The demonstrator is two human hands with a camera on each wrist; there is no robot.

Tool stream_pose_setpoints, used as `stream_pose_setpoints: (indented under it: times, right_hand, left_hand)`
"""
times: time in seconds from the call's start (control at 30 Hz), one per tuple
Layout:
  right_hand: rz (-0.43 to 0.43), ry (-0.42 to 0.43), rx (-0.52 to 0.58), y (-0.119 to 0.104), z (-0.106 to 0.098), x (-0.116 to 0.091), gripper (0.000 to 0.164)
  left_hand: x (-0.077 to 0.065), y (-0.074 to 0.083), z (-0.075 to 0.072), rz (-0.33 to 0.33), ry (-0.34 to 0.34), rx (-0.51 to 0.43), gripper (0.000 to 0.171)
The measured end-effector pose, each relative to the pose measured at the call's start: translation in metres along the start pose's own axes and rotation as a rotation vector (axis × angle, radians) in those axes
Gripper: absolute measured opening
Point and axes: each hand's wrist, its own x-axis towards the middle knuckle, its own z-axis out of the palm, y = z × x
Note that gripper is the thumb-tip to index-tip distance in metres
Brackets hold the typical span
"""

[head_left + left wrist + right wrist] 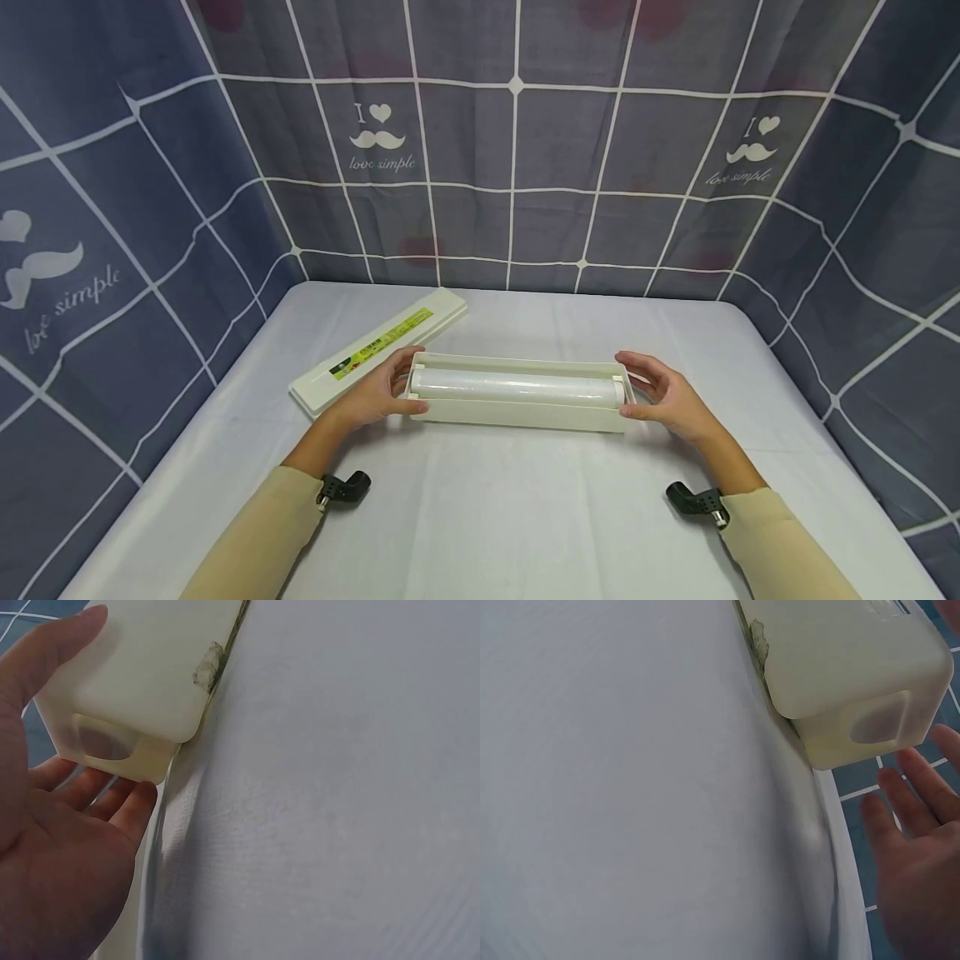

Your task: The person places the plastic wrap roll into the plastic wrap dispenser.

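Cream box [517, 415], white cloth [510, 517] beneath, gridded curtain [558, 137]

High head view, wrist close-ups, shared box [517, 415]

Blue-gray curtains [562, 137] with a white grid and "love simple" print hang beyond the far edge and both sides of a white-covered table [510, 508], screening a booth-like spot; home or studio, I cannot tell.
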Motion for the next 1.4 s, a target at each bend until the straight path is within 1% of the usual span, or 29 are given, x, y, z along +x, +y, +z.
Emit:
stream_pose_setpoints:
  times: [0.23,0.37,0.47,0.63,0.77,1.0,1.2,1.4]
  right_hand:
    - [0.010,-0.021,-0.010,-0.002,0.002,0.000,0.090]
    - [0.030,-0.034,0.002,-0.002,0.003,0.000,0.094]
    - [0.051,-0.050,0.035,-0.001,0.003,0.001,0.097]
    - [0.078,-0.075,0.078,0.000,0.004,0.001,0.100]
    - [0.098,-0.075,0.100,0.001,0.005,0.001,0.102]
    - [0.103,-0.076,0.138,0.002,0.005,0.002,0.101]
    - [0.107,-0.069,0.193,0.002,0.006,0.001,0.098]
    - [0.108,-0.067,0.204,0.004,0.005,0.001,0.095]
  left_hand:
    - [-0.003,0.003,0.000,0.024,-0.005,-0.007,0.106]
    - [-0.007,0.005,-0.001,0.027,-0.006,0.000,0.106]
    - [-0.011,0.005,-0.002,0.023,0.000,0.013,0.105]
    - [-0.020,0.006,-0.004,0.023,0.034,0.052,0.103]
    - [-0.027,0.007,-0.006,0.026,0.062,0.081,0.103]
    - [-0.038,0.008,-0.010,0.052,0.099,0.094,0.105]
    - [-0.046,0.010,-0.012,0.031,0.130,0.129,0.103]
    - [-0.054,0.012,-0.014,0.026,0.165,0.197,0.098]
